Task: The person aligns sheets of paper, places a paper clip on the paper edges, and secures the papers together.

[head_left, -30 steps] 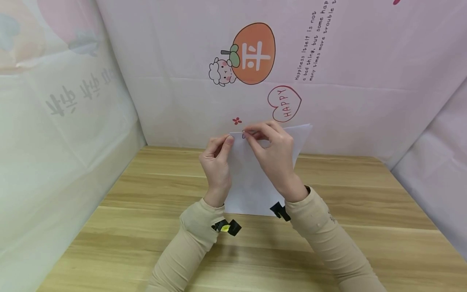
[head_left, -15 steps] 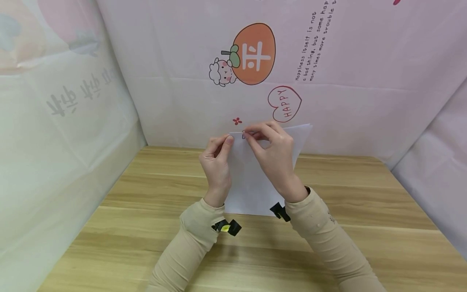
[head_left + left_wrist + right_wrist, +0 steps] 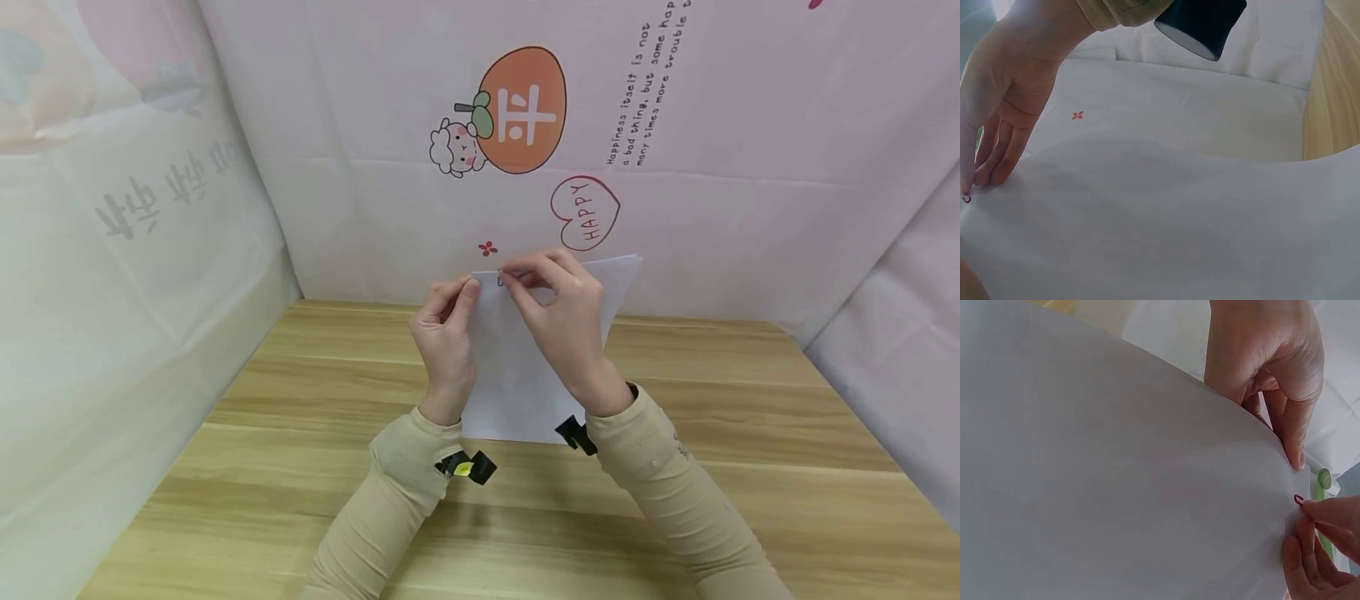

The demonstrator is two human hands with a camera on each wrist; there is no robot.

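White paper [image 3: 510, 367], with more than one layer showing at its upper right corner, stands tilted up over the table. My left hand [image 3: 444, 342] pinches its top left corner between thumb and index finger. At the top edge, just right of that corner, my right hand [image 3: 562, 308] pinches a small red paper clip [image 3: 1298, 499]. The clip's rounded end lies against the sheet's near face; the fingertips cover the rest. In the left wrist view, paper fills the lower part and the right hand [image 3: 1013, 94] comes in from the upper left.
A wood-grain tabletop [image 3: 315, 500] spreads beneath both arms. Behind it hangs a pale printed cloth [image 3: 360, 208], with further cloth at both sides. Black wrist cameras [image 3: 480, 468] sit at the cuffs. A green object [image 3: 1324, 479] shows behind the paper in the right wrist view.
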